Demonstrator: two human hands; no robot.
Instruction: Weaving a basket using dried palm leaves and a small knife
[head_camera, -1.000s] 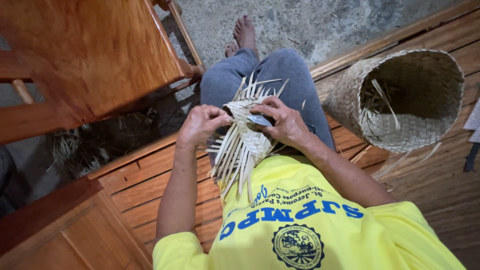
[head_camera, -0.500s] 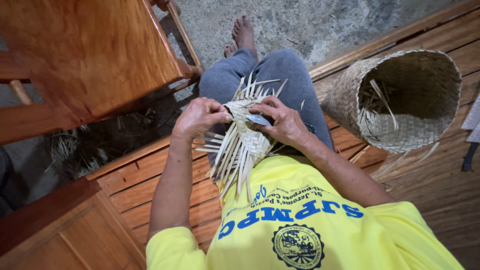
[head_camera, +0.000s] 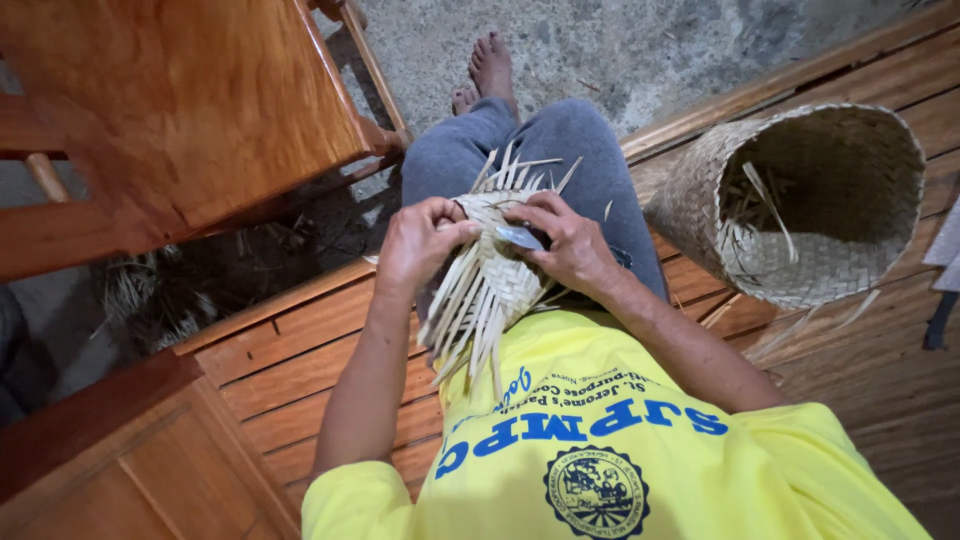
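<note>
hands are both clamped on a half-woven straw mat piece (head_camera: 490, 275) sitting on the lap. left hand (head_camera: 425, 245) pinches its left edge, right hand (head_camera: 565, 240) grips the right edge with a small blade (head_camera: 520, 237) tucked under the thumb. loose strips hang off it toward the yellow shirt (head_camera: 620, 460). finished woven basket (head_camera: 800, 205) lies tipped over, right of the piece, wooden chair (head_camera: 170, 110) to its left.
</note>
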